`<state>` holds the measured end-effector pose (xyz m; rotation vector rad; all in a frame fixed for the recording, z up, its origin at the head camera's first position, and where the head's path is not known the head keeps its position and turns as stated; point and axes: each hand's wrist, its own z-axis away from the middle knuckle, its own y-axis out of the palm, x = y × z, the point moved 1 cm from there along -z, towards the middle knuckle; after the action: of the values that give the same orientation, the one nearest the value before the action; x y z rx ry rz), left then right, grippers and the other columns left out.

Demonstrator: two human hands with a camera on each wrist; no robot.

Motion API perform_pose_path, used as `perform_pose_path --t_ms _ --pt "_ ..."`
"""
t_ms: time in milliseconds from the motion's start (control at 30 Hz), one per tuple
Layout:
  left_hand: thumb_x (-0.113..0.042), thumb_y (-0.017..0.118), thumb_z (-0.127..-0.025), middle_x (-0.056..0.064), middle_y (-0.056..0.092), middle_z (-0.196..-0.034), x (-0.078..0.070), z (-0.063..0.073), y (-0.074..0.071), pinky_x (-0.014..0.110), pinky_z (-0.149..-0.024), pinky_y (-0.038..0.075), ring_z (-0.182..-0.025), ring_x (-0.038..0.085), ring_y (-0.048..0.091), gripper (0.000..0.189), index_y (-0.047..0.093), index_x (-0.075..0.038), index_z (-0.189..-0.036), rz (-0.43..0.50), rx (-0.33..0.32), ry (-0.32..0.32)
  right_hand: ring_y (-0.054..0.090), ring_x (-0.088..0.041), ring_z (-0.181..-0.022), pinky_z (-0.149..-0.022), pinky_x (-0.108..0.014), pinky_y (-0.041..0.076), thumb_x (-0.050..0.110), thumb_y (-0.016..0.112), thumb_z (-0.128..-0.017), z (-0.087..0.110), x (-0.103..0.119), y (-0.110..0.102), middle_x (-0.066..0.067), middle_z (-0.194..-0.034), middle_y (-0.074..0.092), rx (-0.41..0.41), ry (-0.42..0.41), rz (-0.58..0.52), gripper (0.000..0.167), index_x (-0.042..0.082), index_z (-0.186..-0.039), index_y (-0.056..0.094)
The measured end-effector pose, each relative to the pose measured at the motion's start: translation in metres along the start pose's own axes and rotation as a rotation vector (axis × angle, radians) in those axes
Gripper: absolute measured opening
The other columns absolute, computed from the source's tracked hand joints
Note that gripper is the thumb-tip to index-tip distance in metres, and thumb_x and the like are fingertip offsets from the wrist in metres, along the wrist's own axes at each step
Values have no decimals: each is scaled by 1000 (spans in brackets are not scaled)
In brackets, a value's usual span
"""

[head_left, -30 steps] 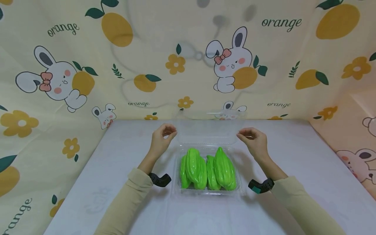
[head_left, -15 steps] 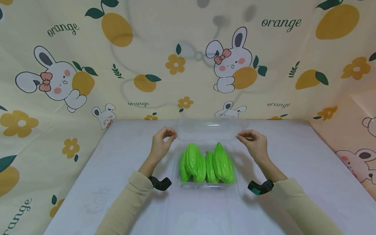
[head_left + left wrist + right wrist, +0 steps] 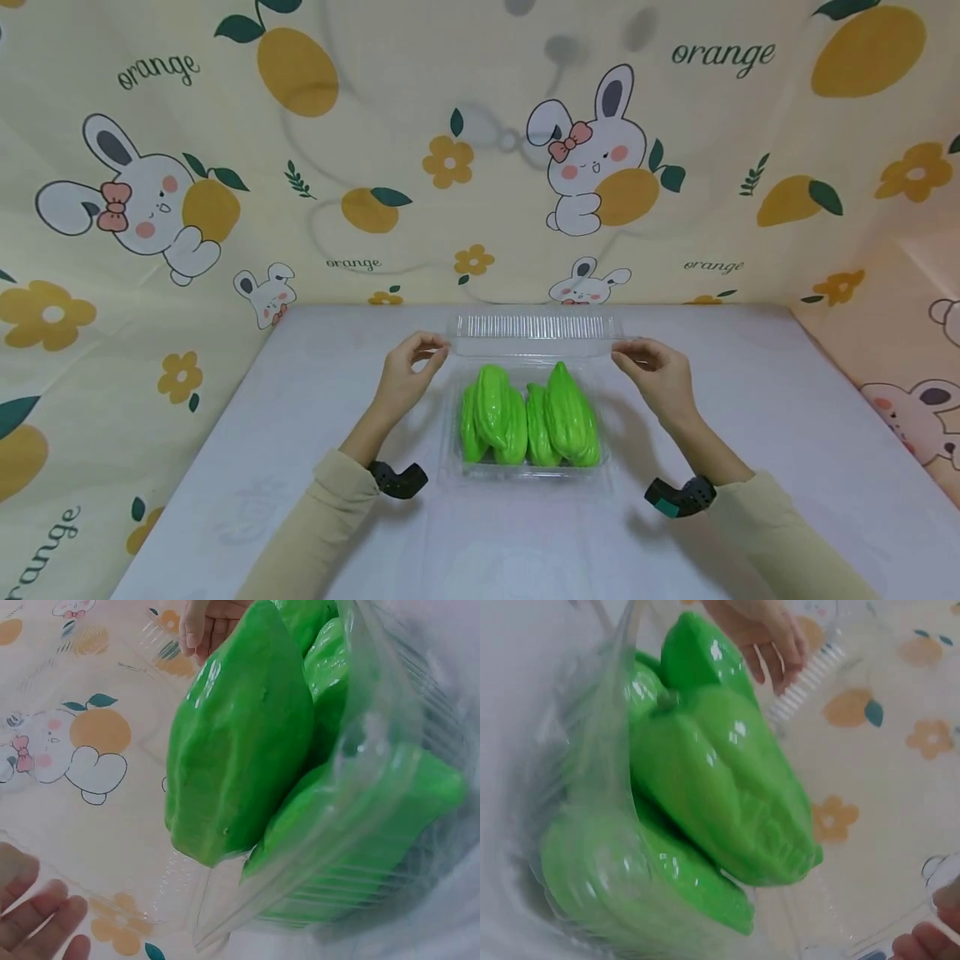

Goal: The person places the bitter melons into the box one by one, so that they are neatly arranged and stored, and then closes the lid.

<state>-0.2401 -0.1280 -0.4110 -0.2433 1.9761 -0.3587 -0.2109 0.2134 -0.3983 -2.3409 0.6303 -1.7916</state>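
Note:
A clear plastic clamshell box [image 3: 531, 472] sits in the middle of the table in the head view, its transparent lid [image 3: 536, 327] swung back behind it. Several glossy, ridged green vegetables that look like peppers [image 3: 495, 408] fill the base. At the lid's left side is my left hand [image 3: 407, 373], fingers relaxed, thumb apart from them. My right hand [image 3: 658, 377] is at the lid's right side, fingers loosely bent. Each wrist view shows peppers [image 3: 240, 735] close up behind the box wall [image 3: 592, 825]. Contact between fingertips and lid is hard to make out.
A white cloth covers the table [image 3: 300, 417]. Behind it hangs a cream curtain [image 3: 495, 83] printed with rabbits and oranges, which continues along both sides. Black wrist cameras [image 3: 397, 481] sit on both forearms, beside the box.
The lid has swung from upright down and back, its ribbed top now visible. The base has shifted slightly away from me. Both hands have moved slightly down and apart, away from the lid's sides.

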Motion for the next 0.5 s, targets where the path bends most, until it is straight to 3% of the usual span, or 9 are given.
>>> perform_pose_path --t_ms 167,333,500 --pt "-1 57 -94 22 66 -111 -3 5 -2 38 -95 56 -108 33 63 16 61 6 -108 -2 27 0 59 18 -83 -77 -1 49 17 58 -97 9 7 -5 35 -85 60 52 20 20 28 -8 -109 65" --pt "-6 51 -98 21 63 -119 -8 10 -3 47 -102 51 -116 34 60 20 59 4 -114 -13 48 -68 61 14 -91 -86 -4 51 24 46 -103 14 8 -8 30 -91 62 111 9 -63 42 -13 -116 59" --pt "-14 44 -103 21 61 -125 -13 15 -3 50 -106 47 -123 35 56 27 57 2 -119 3 68 -137 62 14 -92 -86 -4 50 28 46 -103 18 8 -9 30 -91 64 129 21 -89 47 -15 -116 57"
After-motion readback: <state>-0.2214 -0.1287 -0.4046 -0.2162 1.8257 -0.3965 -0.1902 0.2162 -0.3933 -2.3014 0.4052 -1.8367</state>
